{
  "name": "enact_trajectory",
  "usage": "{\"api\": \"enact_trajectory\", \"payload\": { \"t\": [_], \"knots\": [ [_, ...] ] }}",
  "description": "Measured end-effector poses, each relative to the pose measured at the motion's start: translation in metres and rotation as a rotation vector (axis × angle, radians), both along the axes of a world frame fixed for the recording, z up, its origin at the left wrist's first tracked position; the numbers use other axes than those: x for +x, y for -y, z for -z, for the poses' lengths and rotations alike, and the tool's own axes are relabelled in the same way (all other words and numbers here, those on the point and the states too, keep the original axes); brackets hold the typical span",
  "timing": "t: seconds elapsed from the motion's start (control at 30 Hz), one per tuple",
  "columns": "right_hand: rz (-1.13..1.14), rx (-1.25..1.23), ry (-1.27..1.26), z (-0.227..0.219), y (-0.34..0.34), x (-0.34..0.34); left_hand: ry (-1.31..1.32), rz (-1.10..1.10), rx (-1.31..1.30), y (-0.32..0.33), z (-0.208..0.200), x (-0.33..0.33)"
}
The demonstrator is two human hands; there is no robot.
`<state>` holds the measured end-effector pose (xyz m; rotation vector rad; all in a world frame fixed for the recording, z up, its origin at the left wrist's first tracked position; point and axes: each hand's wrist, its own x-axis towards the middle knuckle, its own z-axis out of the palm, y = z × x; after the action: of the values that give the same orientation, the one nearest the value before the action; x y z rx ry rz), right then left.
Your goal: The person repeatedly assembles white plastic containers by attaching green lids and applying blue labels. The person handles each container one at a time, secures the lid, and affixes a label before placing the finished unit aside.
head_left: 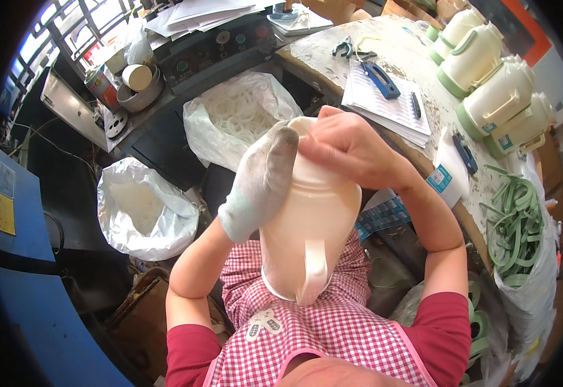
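A cream plastic thermos jug shell (310, 219) rests tilted on my lap, its handle (314, 271) toward me and its narrower end away. My left hand (262, 177), in a pale glove with a dirty thumb, is closed around the left side of the neck. My bare right hand (359, 145) is curled over the rim from the right, thumb lying across the mouth. Whether a small part is under its fingers is hidden.
Ahead, a white bag (243, 116) holds several translucent rings; another white bag (141, 209) stands left. On the worn table (307, 55) are papers (385, 106), blue cutters (380, 79), finished cream-and-green thermos jugs (497, 90) and green straps (517, 219). A blue cabinet (27, 277) borders the left.
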<state>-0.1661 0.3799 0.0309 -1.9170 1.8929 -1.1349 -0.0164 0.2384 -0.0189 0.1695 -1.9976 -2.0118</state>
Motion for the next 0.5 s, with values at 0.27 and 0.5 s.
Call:
{"api": "enact_trajectory", "payload": {
  "t": [0.27, 0.5],
  "knots": [
    [0.476, -0.223, 0.987, 0.07, 0.017, -0.205, -0.051, -0.099, 0.033, 0.093, -0.021, 0.075],
    [-0.122, -0.364, 0.921, 0.021, 0.107, -0.332, -0.418, -0.818, 0.031, 0.121, -0.014, 0.188]
  ]
}}
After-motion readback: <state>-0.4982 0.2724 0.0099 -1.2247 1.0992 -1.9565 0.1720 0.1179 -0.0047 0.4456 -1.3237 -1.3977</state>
